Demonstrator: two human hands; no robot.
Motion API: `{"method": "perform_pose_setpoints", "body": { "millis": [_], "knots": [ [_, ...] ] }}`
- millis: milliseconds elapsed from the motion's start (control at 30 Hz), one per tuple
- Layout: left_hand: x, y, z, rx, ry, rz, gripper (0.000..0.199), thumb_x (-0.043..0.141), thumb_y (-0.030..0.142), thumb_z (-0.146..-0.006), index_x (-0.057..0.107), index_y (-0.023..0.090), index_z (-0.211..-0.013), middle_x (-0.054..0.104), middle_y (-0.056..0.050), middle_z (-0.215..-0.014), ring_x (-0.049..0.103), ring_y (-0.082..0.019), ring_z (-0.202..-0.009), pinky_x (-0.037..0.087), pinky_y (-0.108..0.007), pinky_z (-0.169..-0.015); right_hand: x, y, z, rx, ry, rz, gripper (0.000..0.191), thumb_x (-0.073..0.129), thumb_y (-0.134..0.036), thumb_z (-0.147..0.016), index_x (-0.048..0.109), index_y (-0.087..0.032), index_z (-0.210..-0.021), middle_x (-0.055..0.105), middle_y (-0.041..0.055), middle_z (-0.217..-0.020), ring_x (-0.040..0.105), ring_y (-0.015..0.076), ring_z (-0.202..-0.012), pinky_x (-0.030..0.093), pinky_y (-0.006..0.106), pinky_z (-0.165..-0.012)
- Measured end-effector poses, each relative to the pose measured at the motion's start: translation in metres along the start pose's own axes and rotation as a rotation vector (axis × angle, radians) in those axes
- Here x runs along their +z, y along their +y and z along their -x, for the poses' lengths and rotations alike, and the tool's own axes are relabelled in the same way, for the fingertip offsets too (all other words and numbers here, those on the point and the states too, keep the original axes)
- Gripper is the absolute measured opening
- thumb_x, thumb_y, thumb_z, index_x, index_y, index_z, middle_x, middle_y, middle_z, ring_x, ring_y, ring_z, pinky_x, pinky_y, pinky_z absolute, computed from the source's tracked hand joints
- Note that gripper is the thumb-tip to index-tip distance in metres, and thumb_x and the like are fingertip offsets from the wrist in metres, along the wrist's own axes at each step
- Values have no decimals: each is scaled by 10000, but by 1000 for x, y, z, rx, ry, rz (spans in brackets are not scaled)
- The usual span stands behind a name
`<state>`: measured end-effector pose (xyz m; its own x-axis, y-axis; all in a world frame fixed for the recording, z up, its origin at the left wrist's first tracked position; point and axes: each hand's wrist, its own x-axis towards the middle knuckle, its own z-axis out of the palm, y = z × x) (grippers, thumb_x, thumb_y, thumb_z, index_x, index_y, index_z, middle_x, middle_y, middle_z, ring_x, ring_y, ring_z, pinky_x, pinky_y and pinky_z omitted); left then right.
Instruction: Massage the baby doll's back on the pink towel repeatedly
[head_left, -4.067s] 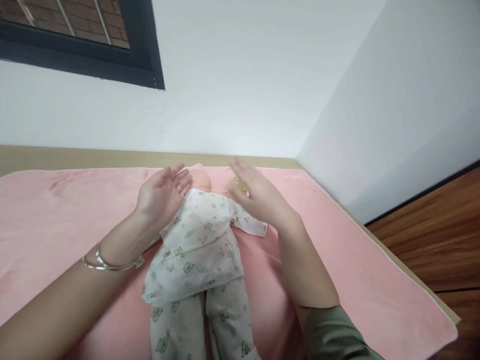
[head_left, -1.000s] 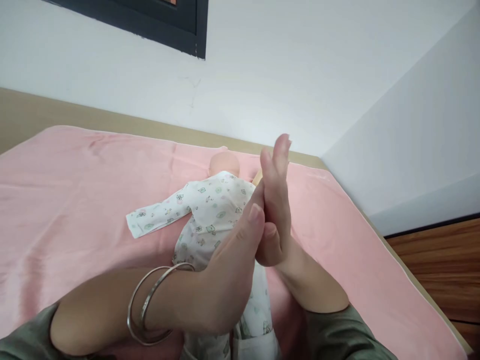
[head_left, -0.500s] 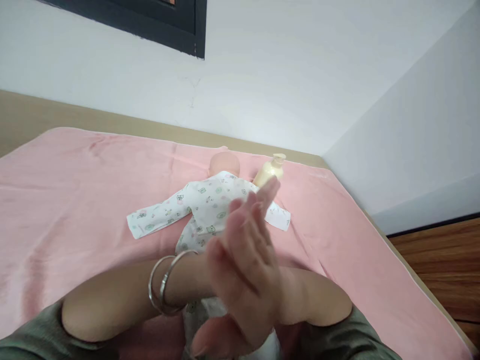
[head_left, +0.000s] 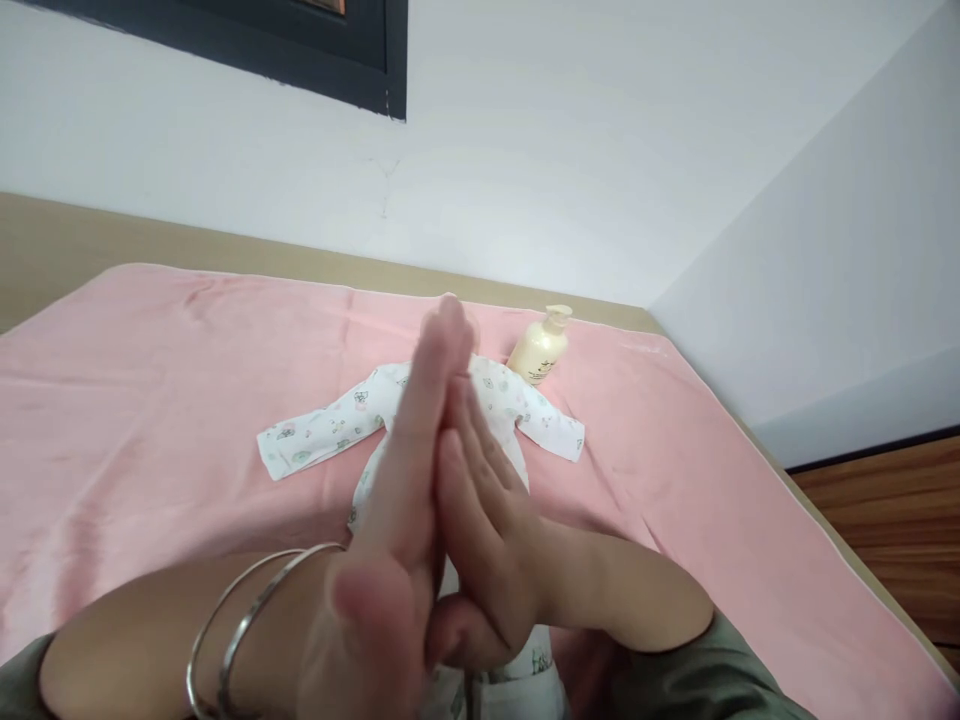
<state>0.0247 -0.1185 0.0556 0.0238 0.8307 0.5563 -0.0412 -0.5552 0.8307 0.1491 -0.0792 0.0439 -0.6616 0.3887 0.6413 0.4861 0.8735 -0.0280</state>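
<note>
My left hand is upright with its fingers stretched out, its palm against my right hand. The fingers of my right hand are straight too, and no object shows between the palms. Two silver bangles circle my left wrist. Behind the hands lies a baby doll in a white printed garment, its sleeves spread to both sides. My hands hide most of the doll's head and middle. A cream pump bottle leans to the right of the doll's head, apart from my hands.
A pink sheet covers the surface, with a tan border along the far side. Beyond it rises a white wall with a dark window frame. Brown wooden panelling stands at the right.
My left hand has come out from behind the right and moved left and towards me, showing its back and thumb. My right hand has turned, and the bottle is now uncovered.
</note>
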Motion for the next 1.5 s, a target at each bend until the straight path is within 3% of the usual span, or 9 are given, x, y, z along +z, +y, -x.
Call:
{"method": "perform_pose_setpoints", "body": {
  "millis": [233,467,700,867,1000,1100,1267,1400,1500],
  "knots": [
    [-12,-86,-69,-59,117,-252,517,204,390,-1079,417,214,-1515,395,-53,-1620,333,-230,-1520,310,-438,-1274,25,44,-3,200,-14,-91,502,336,-230,-997,450,-145,-1479,546,97,-1497,434,178,-1459,392,397,-1227],
    [-7,-170,-86,-184,244,-532,418,312,305,-998,655,132,-1163,709,-140,-1181,646,-263,-1126,500,-467,-1048,61,86,2,329,-310,-35,517,376,-179,-969,496,-78,-1462,469,148,-1550,358,254,-1505,247,517,-1280],
    [-8,-173,-78,-114,180,-577,381,375,238,-926,653,146,-1169,706,-127,-1198,631,-255,-1146,489,-441,-1054,58,145,3,500,-414,-79,579,366,-334,-1019,349,-120,-1558,271,124,-1652,187,265,-1566,157,584,-1271],
    [-8,-174,-76,-137,168,-577,390,400,235,-902,646,148,-1191,690,-123,-1229,612,-260,-1175,484,-443,-1069,55,106,6,742,-347,161,622,329,-341,-1034,320,30,-1533,323,263,-1603,268,330,-1535,226,558,-1259],
    [-9,-175,-77,-165,172,-569,387,392,239,-904,650,162,-1181,700,-111,-1207,623,-260,-1158,495,-450,-1056,56,71,7,475,-372,124,563,343,-206,-994,383,16,-1510,342,213,-1612,241,297,-1548,207,485,-1286],
    [-9,-174,-76,-170,176,-556,389,381,228,-905,645,164,-1184,701,-113,-1212,626,-256,-1165,492,-452,-1065,57,89,6,390,-405,6,550,342,-209,-993,405,-60,-1518,333,142,-1633,221,246,-1558,175,477,-1297],
    [-8,-174,-75,-129,167,-558,393,385,204,-892,634,164,-1193,693,-120,-1225,616,-262,-1179,478,-466,-1084,57,134,4,615,-398,-16,616,380,-367,-1022,316,-83,-1565,258,163,-1654,210,291,-1559,200,562,-1269],
    [-8,-174,-75,-140,174,-569,404,379,186,-881,638,164,-1191,695,-117,-1226,615,-262,-1179,478,-469,-1085,59,111,7,716,-319,128,620,356,-329,-1031,328,38,-1529,342,263,-1596,280,340,-1529,228,544,-1266],
    [-9,-173,-75,-156,164,-570,410,373,194,-886,642,152,-1194,695,-124,-1227,618,-265,-1176,483,-468,-1079,62,86,10,533,-292,142,546,336,-231,-1011,415,22,-1489,391,237,-1580,291,319,-1527,239,519,-1271]
  ]
}}
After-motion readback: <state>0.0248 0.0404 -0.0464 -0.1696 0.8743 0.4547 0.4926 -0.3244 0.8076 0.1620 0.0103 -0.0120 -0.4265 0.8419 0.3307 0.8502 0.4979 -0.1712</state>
